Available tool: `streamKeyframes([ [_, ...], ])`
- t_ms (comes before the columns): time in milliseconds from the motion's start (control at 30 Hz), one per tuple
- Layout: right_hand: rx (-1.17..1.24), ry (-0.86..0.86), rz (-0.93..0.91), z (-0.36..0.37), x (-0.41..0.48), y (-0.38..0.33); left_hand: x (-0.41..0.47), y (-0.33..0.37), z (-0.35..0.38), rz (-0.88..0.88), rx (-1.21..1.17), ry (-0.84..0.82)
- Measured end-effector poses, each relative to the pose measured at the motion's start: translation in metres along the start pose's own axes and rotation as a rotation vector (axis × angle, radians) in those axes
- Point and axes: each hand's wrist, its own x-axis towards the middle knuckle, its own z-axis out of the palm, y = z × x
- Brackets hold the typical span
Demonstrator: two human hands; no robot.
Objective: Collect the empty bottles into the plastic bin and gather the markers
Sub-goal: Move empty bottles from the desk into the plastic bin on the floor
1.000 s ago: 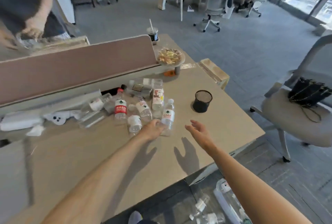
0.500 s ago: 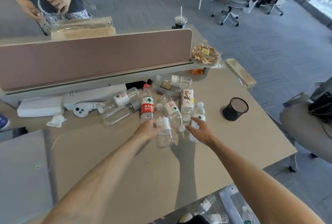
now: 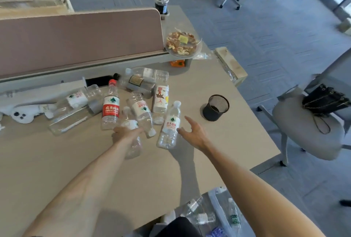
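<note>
Left hand (image 3: 125,132): fingers curled round small clear bottle (image 3: 135,148), label unreadable.
Right hand (image 3: 192,132): fingers spread wide, thumb just beside green-logo bottle (image 3: 169,128).
Beyond left fingertips: red-label bottle (image 3: 111,107), "农夫山泉".
Plastic bin (image 3: 214,200): on floor, well apart.

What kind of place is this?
Most likely an open-plan office: a desk with a fabric divider screen, swivel office chairs on grey carpet tile, and a mesh pen cup on the desktop.

Red-labelled clear bottle (image 3: 110,106); black mesh cup (image 3: 216,108); beige desk (image 3: 57,160).
</note>
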Motion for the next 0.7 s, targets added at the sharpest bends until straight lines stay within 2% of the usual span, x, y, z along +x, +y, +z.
streamKeyframes([
  [233, 0.007, -0.079, -0.026, -0.004, 0.013, 0.005, -0.051, 0.0, -0.044, 0.062, -0.157, 0.064],
  [367, 0.069, -0.054, -0.03, 0.011, 0.025, -0.011, -0.076, 0.005, -0.067, 0.145, -0.284, 0.091],
  [567, 0.227, 0.055, 0.211, 0.04, 0.062, -0.02, -0.103, -0.007, -0.089, 0.227, -0.323, 0.134],
  [700, 0.346, 0.037, 0.315, 0.04, 0.07, -0.013, -0.108, -0.016, -0.101, 0.239, -0.325, 0.135],
])
